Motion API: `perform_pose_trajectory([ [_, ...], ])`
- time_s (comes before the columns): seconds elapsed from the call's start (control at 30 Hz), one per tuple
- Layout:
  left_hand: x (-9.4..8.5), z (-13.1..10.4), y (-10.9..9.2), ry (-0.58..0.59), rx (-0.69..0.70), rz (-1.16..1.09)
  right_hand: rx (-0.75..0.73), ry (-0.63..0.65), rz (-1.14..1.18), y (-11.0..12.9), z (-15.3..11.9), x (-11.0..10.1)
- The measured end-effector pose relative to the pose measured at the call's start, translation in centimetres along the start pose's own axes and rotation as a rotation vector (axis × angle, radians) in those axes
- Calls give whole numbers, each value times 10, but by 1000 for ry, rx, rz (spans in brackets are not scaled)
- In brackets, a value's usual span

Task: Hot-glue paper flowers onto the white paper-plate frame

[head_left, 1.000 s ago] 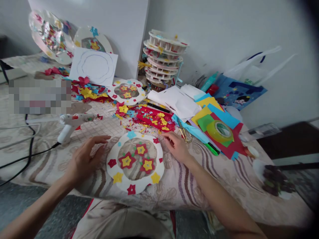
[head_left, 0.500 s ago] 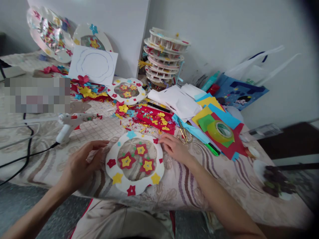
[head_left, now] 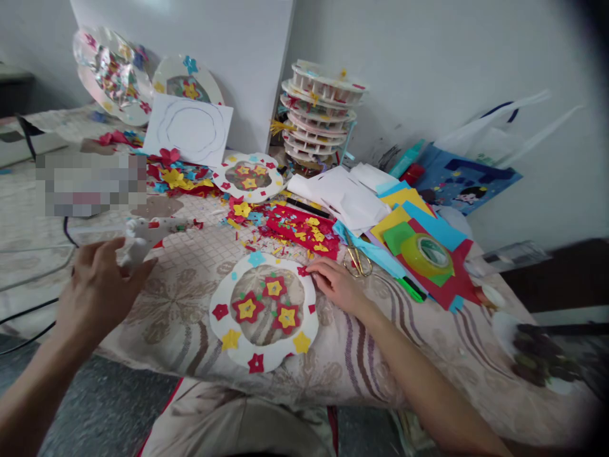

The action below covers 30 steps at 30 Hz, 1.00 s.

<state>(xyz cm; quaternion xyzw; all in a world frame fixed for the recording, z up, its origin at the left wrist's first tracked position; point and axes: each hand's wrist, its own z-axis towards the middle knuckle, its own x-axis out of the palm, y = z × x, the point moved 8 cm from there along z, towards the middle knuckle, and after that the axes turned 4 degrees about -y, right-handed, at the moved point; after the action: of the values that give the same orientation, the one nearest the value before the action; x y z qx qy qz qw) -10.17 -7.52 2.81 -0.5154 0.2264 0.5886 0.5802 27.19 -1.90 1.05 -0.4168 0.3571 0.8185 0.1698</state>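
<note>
My left hand [head_left: 102, 285] is at the white hot glue gun [head_left: 151, 233], thumb and fingers apart around its handle. The gun lies on the cloth, nozzle pointing right. In front of me lies a white scalloped paper ring [head_left: 221, 333] with a clear middle. Red-and-yellow paper flowers [head_left: 248, 308] sit on the middle, and small red, yellow and blue ones dot the rim. My right hand [head_left: 337, 284] is at the ring's upper right edge, its curled fingertips pinching by a small red flower [head_left: 303, 271].
Gold-handled scissors [head_left: 356, 261], a tape roll [head_left: 431, 251] and coloured paper [head_left: 464, 270] lie to the right. Behind are paper scraps [head_left: 304, 228], a smaller decorated ring [head_left: 223, 188], a drawn sheet [head_left: 183, 130] and a tiered white model [head_left: 318, 117]. Black cables [head_left: 28, 310] run at left.
My left hand has left the ring's left side and moved left to the glue gun's handle. My right hand stays at the ring's edge. The view has shifted slightly.
</note>
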Motion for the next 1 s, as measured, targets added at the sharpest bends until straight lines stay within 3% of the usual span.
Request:
perform_pose_trajectory([
  [0.2, 14, 25, 10, 167, 26, 198, -1, -1, 6, -2, 0, 1],
  [0.47, 12, 53, 14, 102, -26, 245, 13, 6, 31, -6, -1, 4],
  [0.67, 26, 66, 15, 140, 25, 202, 28, 15, 27, -6, -1, 4],
  [0.83, 32, 68, 26, 116, -49, 255, 37, 21, 51, -7, -2, 4],
  [1.0, 21, 72, 31, 41, -85, 158, 132, -92, 201, -6, 5, -6],
])
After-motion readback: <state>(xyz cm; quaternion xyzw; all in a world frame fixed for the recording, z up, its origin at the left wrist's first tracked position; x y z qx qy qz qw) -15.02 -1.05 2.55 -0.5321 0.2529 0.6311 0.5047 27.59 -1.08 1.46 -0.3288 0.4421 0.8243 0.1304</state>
